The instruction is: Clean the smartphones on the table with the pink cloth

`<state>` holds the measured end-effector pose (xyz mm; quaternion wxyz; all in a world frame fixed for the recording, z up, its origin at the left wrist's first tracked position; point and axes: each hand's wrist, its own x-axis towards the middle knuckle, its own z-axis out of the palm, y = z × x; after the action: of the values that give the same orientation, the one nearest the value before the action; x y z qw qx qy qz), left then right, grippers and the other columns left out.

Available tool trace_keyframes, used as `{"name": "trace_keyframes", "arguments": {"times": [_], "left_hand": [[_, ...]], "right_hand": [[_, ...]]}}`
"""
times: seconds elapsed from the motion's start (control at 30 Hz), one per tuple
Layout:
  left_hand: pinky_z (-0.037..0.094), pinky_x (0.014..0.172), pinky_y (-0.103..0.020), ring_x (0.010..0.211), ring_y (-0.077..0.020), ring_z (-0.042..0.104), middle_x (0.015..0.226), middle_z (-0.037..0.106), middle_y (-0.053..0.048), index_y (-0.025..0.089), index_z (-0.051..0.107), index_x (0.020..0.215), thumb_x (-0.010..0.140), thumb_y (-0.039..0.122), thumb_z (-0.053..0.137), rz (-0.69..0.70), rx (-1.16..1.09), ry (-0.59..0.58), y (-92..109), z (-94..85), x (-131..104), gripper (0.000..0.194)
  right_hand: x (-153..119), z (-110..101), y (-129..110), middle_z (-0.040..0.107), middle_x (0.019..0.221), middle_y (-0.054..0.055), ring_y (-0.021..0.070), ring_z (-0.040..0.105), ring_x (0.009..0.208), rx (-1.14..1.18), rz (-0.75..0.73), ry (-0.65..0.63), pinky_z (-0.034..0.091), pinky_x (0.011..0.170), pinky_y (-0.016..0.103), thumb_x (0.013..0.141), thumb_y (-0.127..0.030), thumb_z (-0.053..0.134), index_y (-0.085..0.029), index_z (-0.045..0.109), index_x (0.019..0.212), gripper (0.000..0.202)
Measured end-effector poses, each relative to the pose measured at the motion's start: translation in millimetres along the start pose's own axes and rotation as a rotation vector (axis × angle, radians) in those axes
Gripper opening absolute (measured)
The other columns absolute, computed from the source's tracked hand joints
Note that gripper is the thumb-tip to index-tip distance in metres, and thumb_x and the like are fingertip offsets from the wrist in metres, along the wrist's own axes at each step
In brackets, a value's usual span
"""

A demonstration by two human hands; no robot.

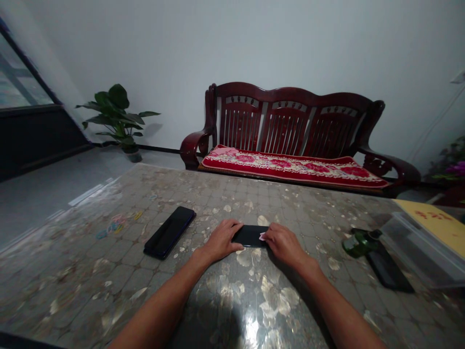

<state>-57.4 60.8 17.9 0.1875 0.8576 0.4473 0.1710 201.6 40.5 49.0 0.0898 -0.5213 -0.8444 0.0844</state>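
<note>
A dark smartphone [250, 236] lies crosswise on the patterned tabletop, its glossy face up. My left hand [224, 238] grips its left end, thumb on the near edge and fingers at the far edge. At the phone's right end, my right hand [281, 240] is closed, pinching a small pale pink piece of cloth or paper [262, 236] against the screen. Most of that piece is hidden under the fingers. Left of my hands rests a second dark phone [170, 232], apart from them.
Several coloured rubber bands or clips [116, 224] lie at far left. On the right are a green bottle [358, 244], a black phone-like object [390, 271] and a clear plastic box [417, 252] with a yellow envelope [434, 220]. Behind the table [203, 194] stands a wooden bench [286, 121].
</note>
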Motion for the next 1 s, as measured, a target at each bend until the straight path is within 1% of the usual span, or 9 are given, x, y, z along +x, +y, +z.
{"name": "trace_keyframes", "arguments": {"times": [0.07,0.17,0.23,0.43,0.5,0.63,0.7,0.87,1.0], "left_hand": [[0.042,0.106,-0.044,0.121,-0.0315,0.052,0.133,0.058,-0.013,0.017,0.056,0.137,0.077,0.038,0.082,0.000,0.001,-0.001,0.4,-0.5,-0.2,0.068],[0.042,0.106,-0.043,0.121,-0.0314,0.051,0.134,0.058,-0.013,0.017,0.056,0.137,0.077,0.036,0.083,0.000,0.003,-0.002,1.1,-1.1,-0.4,0.068],[0.042,0.106,-0.043,0.121,-0.0313,0.052,0.134,0.058,-0.013,0.017,0.056,0.137,0.077,0.035,0.083,-0.002,0.001,-0.002,1.1,-1.0,-0.3,0.068],[0.042,0.106,-0.044,0.121,-0.0313,0.052,0.133,0.058,-0.012,0.019,0.056,0.136,0.077,0.036,0.083,-0.001,-0.001,0.000,-0.4,0.3,0.3,0.067],[0.042,0.106,-0.043,0.121,-0.0312,0.052,0.133,0.059,-0.012,0.019,0.056,0.136,0.077,0.036,0.083,0.002,0.002,0.001,-0.3,0.0,0.3,0.067],[0.042,0.106,-0.043,0.120,-0.0310,0.053,0.133,0.059,-0.012,0.019,0.057,0.136,0.076,0.036,0.083,-0.006,0.006,-0.012,1.1,-1.5,0.3,0.067],[0.042,0.106,-0.042,0.121,-0.0311,0.053,0.133,0.059,-0.012,0.018,0.057,0.135,0.077,0.036,0.083,-0.011,0.012,-0.015,1.4,-1.6,0.4,0.066],[0.042,0.105,-0.042,0.119,-0.0304,0.053,0.131,0.059,-0.011,0.020,0.058,0.135,0.078,0.037,0.081,-0.003,0.011,0.002,-0.7,0.6,0.6,0.064],[0.042,0.105,-0.042,0.119,-0.0301,0.053,0.131,0.059,-0.011,0.020,0.057,0.135,0.078,0.037,0.081,0.006,0.014,0.010,-2.0,1.4,0.4,0.065]], "right_hand": [[1.0,-1.7,0.7,0.066,0.094,0.004,0.0165,0.061,0.092,-0.004,0.017,0.000,0.039,0.079,0.024,0.097,-0.018,0.052,-0.025,0.076,0.101,0.025],[3.8,-4.1,4.3,0.066,0.095,0.005,0.0171,0.061,0.092,-0.043,0.124,0.034,0.039,0.078,0.025,0.097,-0.020,0.052,-0.023,0.076,0.103,0.026],[4.3,-3.6,4.2,0.066,0.095,0.006,0.0173,0.062,0.092,-0.058,0.163,0.044,0.040,0.078,0.025,0.098,-0.022,0.051,-0.023,0.076,0.103,0.026],[-0.3,1.1,-2.6,0.067,0.097,0.004,0.0161,0.062,0.092,-0.016,0.069,0.014,0.040,0.080,0.023,0.098,-0.022,0.051,-0.025,0.076,0.104,0.026],[1.2,-0.1,0.2,0.067,0.098,0.005,0.0167,0.062,0.093,-0.040,0.121,0.026,0.040,0.080,0.024,0.098,-0.022,0.051,-0.025,0.076,0.105,0.026],[7.7,-0.6,3.6,0.068,0.099,0.007,0.0189,0.063,0.095,-0.114,0.277,0.067,0.040,0.078,0.024,0.097,-0.021,0.052,-0.023,0.077,0.105,0.026],[9.0,2.0,-0.8,0.068,0.099,0.007,0.0189,0.064,0.094,-0.115,0.277,0.068,0.040,0.078,0.024,0.096,-0.020,0.051,-0.023,0.077,0.105,0.027],[7.0,4.6,-13.6,0.069,0.100,0.005,0.0179,0.064,0.094,-0.078,0.177,0.025,0.040,0.079,0.024,0.097,-0.023,0.051,-0.025,0.076,0.105,0.026],[9.9,-0.7,-9.8,0.069,0.103,0.007,0.0188,0.065,0.095,-0.128,0.303,0.026,0.040,0.076,0.024,0.098,-0.023,0.049,-0.023,0.076,0.107,0.028]]}}
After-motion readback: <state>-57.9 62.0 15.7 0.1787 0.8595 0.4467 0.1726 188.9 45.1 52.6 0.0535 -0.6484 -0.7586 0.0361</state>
